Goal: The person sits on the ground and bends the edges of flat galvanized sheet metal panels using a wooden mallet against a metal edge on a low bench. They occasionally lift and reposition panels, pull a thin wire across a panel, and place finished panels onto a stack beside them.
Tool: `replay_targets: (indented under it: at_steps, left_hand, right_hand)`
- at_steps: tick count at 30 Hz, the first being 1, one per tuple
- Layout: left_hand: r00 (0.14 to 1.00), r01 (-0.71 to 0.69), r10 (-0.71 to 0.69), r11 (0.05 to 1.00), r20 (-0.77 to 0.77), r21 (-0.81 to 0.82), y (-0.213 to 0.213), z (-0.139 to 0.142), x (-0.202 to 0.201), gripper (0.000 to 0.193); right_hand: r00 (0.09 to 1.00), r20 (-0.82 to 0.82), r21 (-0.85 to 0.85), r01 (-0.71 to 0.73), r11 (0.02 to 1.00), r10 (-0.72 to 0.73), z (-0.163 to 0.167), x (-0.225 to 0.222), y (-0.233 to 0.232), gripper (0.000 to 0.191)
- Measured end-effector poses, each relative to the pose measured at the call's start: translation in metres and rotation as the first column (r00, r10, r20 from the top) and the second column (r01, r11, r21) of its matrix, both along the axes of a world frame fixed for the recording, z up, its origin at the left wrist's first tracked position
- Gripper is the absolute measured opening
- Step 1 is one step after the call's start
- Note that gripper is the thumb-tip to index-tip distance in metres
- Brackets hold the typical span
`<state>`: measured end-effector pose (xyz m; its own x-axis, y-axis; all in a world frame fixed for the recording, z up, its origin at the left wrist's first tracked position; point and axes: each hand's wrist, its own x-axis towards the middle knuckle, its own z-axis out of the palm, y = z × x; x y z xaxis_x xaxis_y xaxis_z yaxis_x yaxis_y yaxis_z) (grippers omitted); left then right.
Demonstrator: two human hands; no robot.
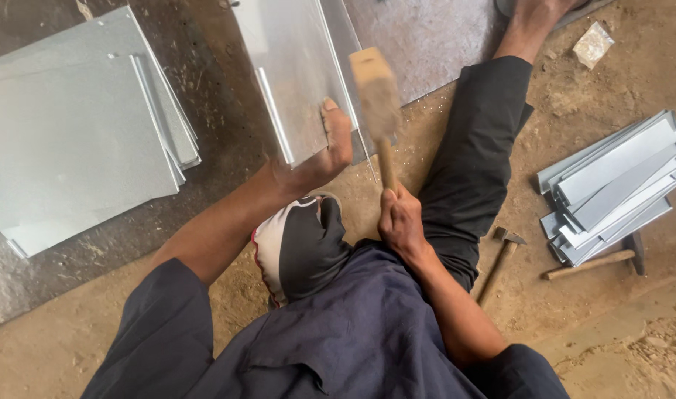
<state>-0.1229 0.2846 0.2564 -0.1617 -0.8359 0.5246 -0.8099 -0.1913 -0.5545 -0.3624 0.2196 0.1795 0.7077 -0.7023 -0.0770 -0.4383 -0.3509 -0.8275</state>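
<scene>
My left hand [324, 151] grips the near edge of a shiny metal sheet [293, 66] that lies on a dark steel plate [434, 37], thumb on top. My right hand [400, 220] is closed around the handle of a wooden mallet [376, 96]. The mallet head is blurred and raised just above the sheet's right edge, beside my left thumb. A black and white glove [302, 244] rests on my lap between my forearms.
A stack of folded metal sheets [72, 140] lies at the left. A pile of narrow metal strips [615, 188] sits at the right, with two hammers [502, 258] [596, 260] near it. My outstretched leg [478, 155] lies on the dirt floor [633, 59].
</scene>
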Motion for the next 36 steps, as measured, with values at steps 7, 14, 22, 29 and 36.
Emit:
replay_targets:
  at_steps: [7,14,22,29,36]
  left_hand:
    - [0.995,0.002,-0.002,1.0,0.098,-0.003,-0.001,0.0,0.0,0.005]
    - [0.997,-0.038,0.036,0.999,0.066,0.03,0.002,0.016,-0.002,0.004]
    - [0.933,0.073,-0.05,0.996,-0.355,0.052,-0.001,0.031,-0.002,0.009]
    - [0.996,0.015,-0.016,1.0,-0.085,-0.011,-0.005,0.026,0.0,0.006]
    - [0.963,0.073,-0.088,0.995,-0.254,-0.069,-0.007,0.028,0.0,0.008]
  right_hand:
    - [0.999,0.022,-0.039,0.026,0.999,-0.025,-0.01,0.023,-0.012,0.037]
    - [0.994,0.088,-0.03,0.064,0.997,-0.062,-0.009,0.052,-0.028,0.039]
    - [0.991,0.131,-0.092,0.012,0.996,0.001,-0.013,0.081,-0.042,0.04]
    - [0.981,0.191,-0.098,0.065,0.993,-0.045,-0.015,0.108,-0.058,0.044]
    - [0.995,0.102,-0.117,0.008,0.993,0.004,-0.01,0.134,-0.069,0.041]
